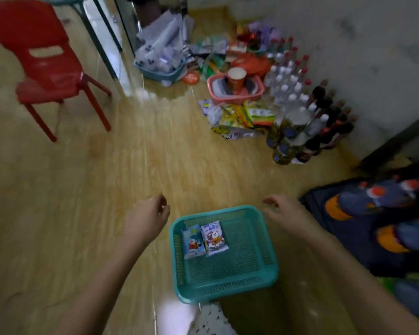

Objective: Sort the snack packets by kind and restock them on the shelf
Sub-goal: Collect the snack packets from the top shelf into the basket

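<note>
The two packets lie flat in the teal basket (228,290), in its far left part, side by side with their edges touching. The blue packet (192,243) is on the left and the white packet (214,238) on the right. Both show cartoon figures, though the print is too small to read. They look thin, soft and light, and their long axes run away from you, leaning a little right.

From your left grip (150,213) the packets lie to the right and back towards you. From your right grip (283,211) they lie to the left and back towards you. The left grip is somewhat nearer, so a pick from the basket would probably fall to it, taken across the short side.

Both grips hold nothing. The left fingers are loosely curled, just left of the basket and clear of it. The right fingers are relaxed and spread, beside the far right corner; I cannot tell whether they touch the rim.

Well ahead of the right grip a snack pile (237,117) lies on the floor, with a pink basket (235,95) just behind it and bottles (288,81) along the wall. A red chair (46,64) stands far ahead of the left grip. No shelf is in view. With so few packets gathered, the sorting looks barely begun.
</note>
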{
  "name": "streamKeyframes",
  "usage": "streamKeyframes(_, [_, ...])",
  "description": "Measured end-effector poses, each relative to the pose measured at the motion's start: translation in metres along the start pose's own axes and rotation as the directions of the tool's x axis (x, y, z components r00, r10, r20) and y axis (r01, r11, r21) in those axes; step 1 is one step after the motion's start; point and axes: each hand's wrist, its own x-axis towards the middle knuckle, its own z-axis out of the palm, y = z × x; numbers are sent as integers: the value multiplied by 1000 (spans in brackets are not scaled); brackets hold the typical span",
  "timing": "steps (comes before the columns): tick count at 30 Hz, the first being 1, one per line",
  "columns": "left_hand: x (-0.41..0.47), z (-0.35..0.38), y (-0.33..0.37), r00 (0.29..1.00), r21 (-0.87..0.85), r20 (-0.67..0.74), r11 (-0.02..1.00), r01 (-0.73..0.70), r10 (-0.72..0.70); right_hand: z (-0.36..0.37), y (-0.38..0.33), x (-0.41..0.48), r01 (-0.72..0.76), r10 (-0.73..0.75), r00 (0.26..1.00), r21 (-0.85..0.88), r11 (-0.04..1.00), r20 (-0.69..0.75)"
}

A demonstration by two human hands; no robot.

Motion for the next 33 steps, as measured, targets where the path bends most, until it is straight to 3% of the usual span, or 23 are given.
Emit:
streamKeyframes(4, [-42, -174, 70, 993, -64, -27, 991, -114, 113, -166, -49, -113, 38, -35, 964, 4, 999, -263])
streamKeyframes(7, [-77, -292, 127, 965, -85, -143, 969, -233, 219, -269, -78, -198, 23, -11, 911, 24, 999, -412])
streamKeyframes(13, [-136, -445, 217, 859, -53, -338, 903, -426, 385, -390, -108, -342, -65, 72, 807, 33, 997, -586])
streamKeyframes(16, [-159, -474, 244, 793, -27, -388, 854, -520, 470, -403, -110, -399, -134, 139, 755, 57, 989, -640])
streamKeyframes(20, [-184, -485, 275, 720, -44, -337, 753, -656, 607, -397, -109, -474, -241, 269, 671, 140, 960, -691])
streamKeyframes(22, [-196, -487, 295, 637, -25, -334, 669, -743, 695, -391, -107, -510, -288, 321, 612, 174, 942, -723])
streamKeyframes(27, [-232, -487, 363, 454, -10, -337, 479, -878, 825, -373, -102, -603, -400, 440, 384, 283, 872, -812])
streamKeyframes(33, [-296, -463, 447, 259, -134, -267, 230, -964, 928, -346, -90, -708, -542, 562, 150, 408, 735, -813])
